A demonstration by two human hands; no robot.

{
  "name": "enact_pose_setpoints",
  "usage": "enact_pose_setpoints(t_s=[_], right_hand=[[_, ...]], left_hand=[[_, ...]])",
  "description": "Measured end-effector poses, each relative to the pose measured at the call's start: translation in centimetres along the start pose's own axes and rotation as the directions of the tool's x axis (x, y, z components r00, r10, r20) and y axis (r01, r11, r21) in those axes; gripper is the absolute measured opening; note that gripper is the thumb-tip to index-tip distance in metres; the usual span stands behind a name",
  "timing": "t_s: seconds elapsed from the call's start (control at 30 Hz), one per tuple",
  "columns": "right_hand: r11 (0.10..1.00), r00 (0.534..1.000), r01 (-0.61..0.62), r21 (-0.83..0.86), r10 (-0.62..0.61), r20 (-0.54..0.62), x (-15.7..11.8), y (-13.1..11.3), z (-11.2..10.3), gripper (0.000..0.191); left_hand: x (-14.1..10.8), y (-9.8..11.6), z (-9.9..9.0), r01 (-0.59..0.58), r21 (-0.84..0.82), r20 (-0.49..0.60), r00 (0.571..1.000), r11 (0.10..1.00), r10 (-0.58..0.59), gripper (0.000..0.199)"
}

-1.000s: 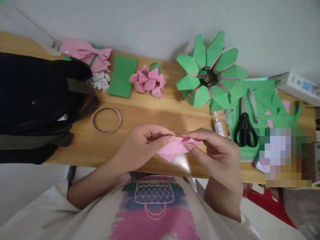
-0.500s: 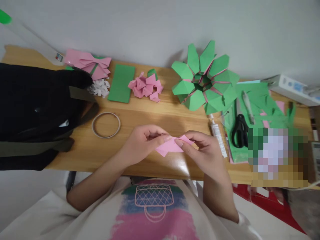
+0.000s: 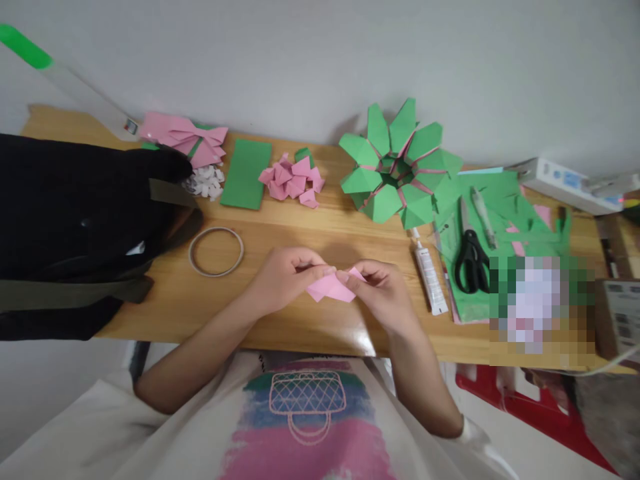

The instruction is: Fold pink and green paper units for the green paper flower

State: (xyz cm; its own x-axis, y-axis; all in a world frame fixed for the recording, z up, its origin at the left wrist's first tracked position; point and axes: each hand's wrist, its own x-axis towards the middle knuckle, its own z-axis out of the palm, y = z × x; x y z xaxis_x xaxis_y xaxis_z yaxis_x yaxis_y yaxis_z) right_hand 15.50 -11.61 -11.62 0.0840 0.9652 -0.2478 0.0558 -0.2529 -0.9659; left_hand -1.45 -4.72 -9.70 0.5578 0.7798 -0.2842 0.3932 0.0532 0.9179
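Observation:
Between my two hands is a piece of folded pink paper (image 3: 331, 288), held above the front part of the wooden table (image 3: 165, 307). My left hand (image 3: 290, 277) pinches its upper left side between thumb and fingers. On the right side, my right hand (image 3: 377, 287) pinches it as well, and the two thumb tips nearly meet. Beyond the hands lie a heap of small folded pink paper pieces (image 3: 290, 180) and a green paper sheet (image 3: 246, 175). A large green and pink folded paper flower (image 3: 383, 200) stands at the back.
A roll of tape (image 3: 216, 273) lies left of my hands, near a black bag (image 3: 75, 207). To the right are a glue tube (image 3: 431, 277), black-handled scissors (image 3: 470, 263), a cutter (image 3: 483, 213), green paper scraps (image 3: 530, 220) and a white power strip (image 3: 565, 180).
My hands have come closer together, the right one shifting left along the pink paper. The whole view has turned slightly, so things on the right appear further left.

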Motion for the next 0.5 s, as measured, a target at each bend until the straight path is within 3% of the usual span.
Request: enact_pose_setpoints(t_s=[0.17,0.27,0.33,0.4,0.5], right_hand=[[0.987,0.997,0.043,-0.153,-0.052,-0.053,-0.2,1.3,0.0,0.039],[0.94,0.99,0.071,-0.334,-0.106,-0.089,-0.5,2.4,0.0,0.033],[0.874,0.972,0.075,-0.481,-0.171,-0.161,-0.8,3.1,0.2,0.023],[0.789,0.936,0.062,-0.611,-0.259,-0.239,-1.2,3.8,0.6,0.026],[0.623,0.894,0.105,-0.775,-0.401,-0.201,-1.8,4.5,1.4,0.031]], left_hand=[[-0.1,-1.4,0.2,-0.043,0.05,0.027,0.999,0.998,0.041,0.023],[0.1,-2.8,0.3,-0.092,0.186,-0.049,0.993,0.978,0.103,0.024],[0.3,-3.8,0.5,-0.138,0.314,-0.11,0.978,0.939,0.18,0.023],[0.3,-4.5,0.8,-0.211,0.436,-0.102,0.954,0.875,0.281,0.019],[0.2,-5.4,1.2,-0.379,0.544,0.069,0.91,0.749,0.41,0.025]])
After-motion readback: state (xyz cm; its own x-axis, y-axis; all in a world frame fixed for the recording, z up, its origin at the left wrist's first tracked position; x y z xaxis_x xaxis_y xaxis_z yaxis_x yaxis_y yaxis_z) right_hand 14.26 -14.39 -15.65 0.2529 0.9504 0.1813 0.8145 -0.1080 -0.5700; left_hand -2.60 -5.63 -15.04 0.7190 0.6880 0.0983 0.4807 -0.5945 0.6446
